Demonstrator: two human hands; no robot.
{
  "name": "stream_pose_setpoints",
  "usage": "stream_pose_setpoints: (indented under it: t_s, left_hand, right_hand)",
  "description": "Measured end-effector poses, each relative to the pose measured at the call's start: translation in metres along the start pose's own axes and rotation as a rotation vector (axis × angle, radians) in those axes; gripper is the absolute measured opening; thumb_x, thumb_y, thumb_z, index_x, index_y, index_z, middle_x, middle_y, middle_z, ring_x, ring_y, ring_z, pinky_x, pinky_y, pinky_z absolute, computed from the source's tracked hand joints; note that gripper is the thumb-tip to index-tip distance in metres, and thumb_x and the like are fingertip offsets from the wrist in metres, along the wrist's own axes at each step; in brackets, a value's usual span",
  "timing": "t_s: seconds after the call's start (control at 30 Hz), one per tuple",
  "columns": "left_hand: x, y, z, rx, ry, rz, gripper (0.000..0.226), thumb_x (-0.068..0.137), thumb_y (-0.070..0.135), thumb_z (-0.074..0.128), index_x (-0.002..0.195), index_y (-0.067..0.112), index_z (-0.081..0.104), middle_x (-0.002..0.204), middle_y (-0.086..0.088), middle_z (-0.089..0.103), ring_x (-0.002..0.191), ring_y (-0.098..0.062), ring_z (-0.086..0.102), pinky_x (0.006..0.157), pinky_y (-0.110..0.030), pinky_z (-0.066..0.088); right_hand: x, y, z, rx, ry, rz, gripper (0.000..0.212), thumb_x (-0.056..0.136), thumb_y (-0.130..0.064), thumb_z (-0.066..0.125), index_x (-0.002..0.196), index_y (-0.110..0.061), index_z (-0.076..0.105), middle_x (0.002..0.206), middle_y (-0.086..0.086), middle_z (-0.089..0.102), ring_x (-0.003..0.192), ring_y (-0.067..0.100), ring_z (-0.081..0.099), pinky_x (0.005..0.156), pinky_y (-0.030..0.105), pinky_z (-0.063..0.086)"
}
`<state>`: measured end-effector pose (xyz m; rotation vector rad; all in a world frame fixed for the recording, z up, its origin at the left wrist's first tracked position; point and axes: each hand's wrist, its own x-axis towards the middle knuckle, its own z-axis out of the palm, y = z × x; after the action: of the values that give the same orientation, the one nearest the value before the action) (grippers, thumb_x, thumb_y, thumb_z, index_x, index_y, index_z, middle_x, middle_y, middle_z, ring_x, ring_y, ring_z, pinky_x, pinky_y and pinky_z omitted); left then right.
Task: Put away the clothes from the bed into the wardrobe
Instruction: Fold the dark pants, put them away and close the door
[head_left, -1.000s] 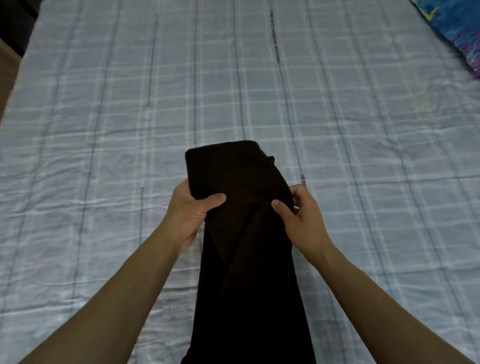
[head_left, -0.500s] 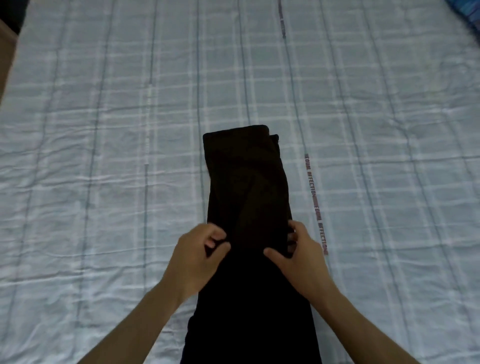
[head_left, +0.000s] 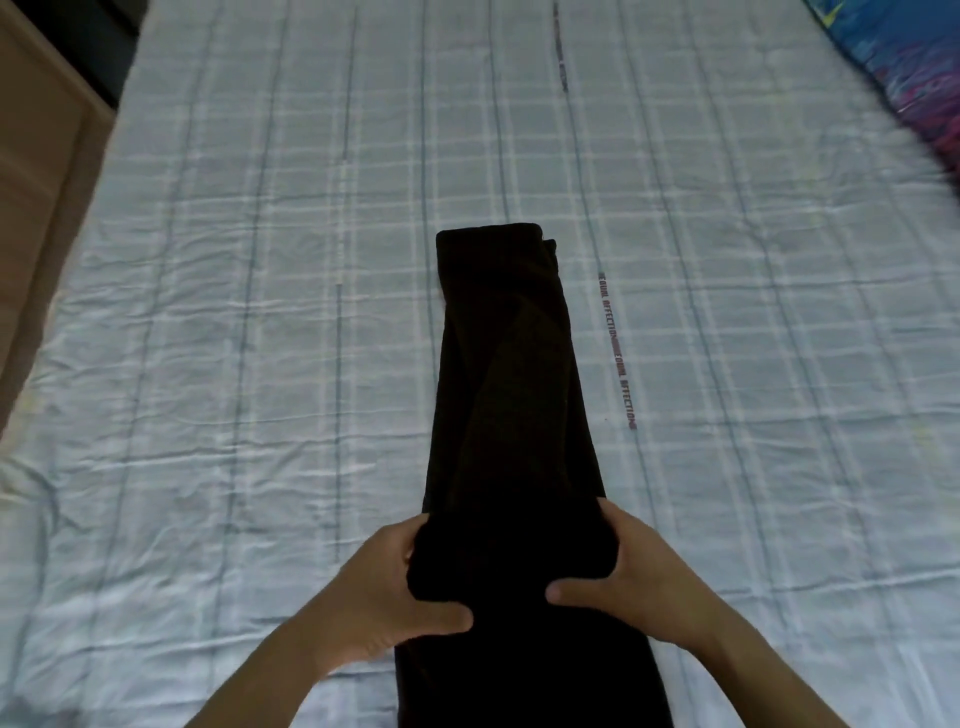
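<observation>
The left hand (head_left: 387, 587) and the right hand (head_left: 644, 577) each have a grip clamped on the black garment (head_left: 511, 395), one on either side edge of its near part. The left thumb lies across the top of the cloth and the fingers curl round its edge; the right hand mirrors this, thumb pointing inward on top. Between the two hands the cloth is bunched into a thick fold. From there the garment runs away from the person as a long narrow strip, lying flat on the bed (head_left: 260, 312), its far end squared off. The bed carries a pale blue checked sheet, creased, with a line of small printed lettering (head_left: 618, 353) just right of the garment. A bright blue patterned cloth (head_left: 904, 67) lies at the far right corner.
</observation>
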<state>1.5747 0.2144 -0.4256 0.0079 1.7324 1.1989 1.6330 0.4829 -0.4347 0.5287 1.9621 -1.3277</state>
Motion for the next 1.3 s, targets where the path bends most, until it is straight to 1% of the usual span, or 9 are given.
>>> stream_pose_setpoints:
  t_s: [0.1,0.2,0.43,0.5,0.63,0.8,1.0,1.2,1.3]
  left_hand:
    - [-0.033,-0.005,0.023,0.007,0.047,0.137,0.057,0.066,0.018,0.091,0.112,0.04,0.066,0.112,0.005,0.072,0.109,-0.011,0.067,0.092,-0.025,0.052]
    - [-0.066,-0.008,0.047,0.05,0.094,0.22,0.054,0.068,0.015,0.089,0.106,0.044,0.064,0.102,0.007,0.072,0.101,-0.008,0.068,0.083,-0.016,0.05]
    - [-0.128,-0.015,0.097,0.061,0.242,0.267,0.059,0.072,0.011,0.087,0.108,0.05,0.061,0.105,0.016,0.071,0.101,-0.002,0.067,0.085,-0.017,0.051]
    - [-0.146,-0.017,0.114,0.063,0.281,0.272,0.056,0.073,0.012,0.087,0.11,0.046,0.062,0.105,0.015,0.071,0.103,-0.003,0.066,0.087,-0.021,0.053]
    - [-0.18,-0.022,0.145,0.099,0.357,0.317,0.054,0.071,0.01,0.088,0.111,0.037,0.064,0.101,0.014,0.07,0.1,-0.005,0.066,0.081,-0.016,0.05]
    - [-0.238,-0.01,0.179,0.135,0.421,0.418,0.053,0.07,0.006,0.087,0.11,0.033,0.066,0.098,0.012,0.071,0.097,-0.006,0.067,0.078,-0.015,0.05]
    - [-0.319,0.085,0.166,0.257,0.635,0.722,0.051,0.064,0.008,0.091,0.106,0.026,0.069,0.091,0.015,0.071,0.087,-0.002,0.066,0.074,-0.01,0.046]
    - [-0.434,0.228,0.154,0.16,0.754,1.037,0.046,0.071,0.002,0.086,0.111,0.013,0.068,0.104,0.002,0.075,0.098,-0.009,0.072,0.083,-0.029,0.059]
    - [-0.497,0.292,0.157,0.172,0.819,1.242,0.038,0.074,0.004,0.084,0.106,0.015,0.068,0.102,0.004,0.074,0.095,-0.006,0.072,0.078,-0.024,0.059]
  right_hand:
    - [-0.031,0.005,0.004,0.047,0.079,-0.041,0.056,0.059,-0.025,0.095,0.106,-0.031,0.065,0.098,-0.012,0.072,0.093,0.003,0.068,0.081,0.024,0.057]
    - [-0.068,0.013,0.009,0.088,0.052,-0.115,0.052,0.063,-0.015,0.092,0.107,-0.022,0.066,0.099,-0.001,0.073,0.095,0.016,0.071,0.085,0.036,0.059]
    - [-0.136,0.029,0.024,0.047,0.123,-0.254,0.049,0.069,-0.012,0.088,0.109,-0.026,0.065,0.104,-0.006,0.071,0.102,0.012,0.068,0.086,0.031,0.056]
    - [-0.155,0.034,0.026,0.027,0.135,-0.309,0.052,0.071,-0.014,0.088,0.114,-0.029,0.063,0.108,-0.01,0.07,0.106,0.008,0.066,0.09,0.03,0.055]
    - [-0.192,0.048,0.033,0.01,0.171,-0.396,0.056,0.07,-0.021,0.089,0.117,-0.031,0.062,0.113,-0.014,0.069,0.11,0.005,0.064,0.094,0.028,0.053]
    - [-0.252,0.054,0.036,0.024,0.217,-0.485,0.052,0.069,-0.019,0.09,0.113,-0.029,0.064,0.106,-0.013,0.071,0.103,0.006,0.067,0.09,0.028,0.055]
    - [-0.337,-0.029,0.007,0.082,0.376,-0.737,0.046,0.067,-0.009,0.09,0.105,-0.021,0.067,0.098,-0.005,0.074,0.093,0.008,0.071,0.077,0.024,0.055]
    - [-0.463,-0.163,-0.035,0.098,0.578,-1.119,0.046,0.065,-0.019,0.092,0.099,-0.033,0.065,0.099,-0.015,0.072,0.091,-0.005,0.068,0.078,0.014,0.054]
    - [-0.533,-0.22,-0.051,0.137,0.642,-1.305,0.043,0.067,-0.022,0.091,0.1,-0.031,0.066,0.099,-0.015,0.072,0.092,-0.003,0.069,0.077,0.017,0.056]
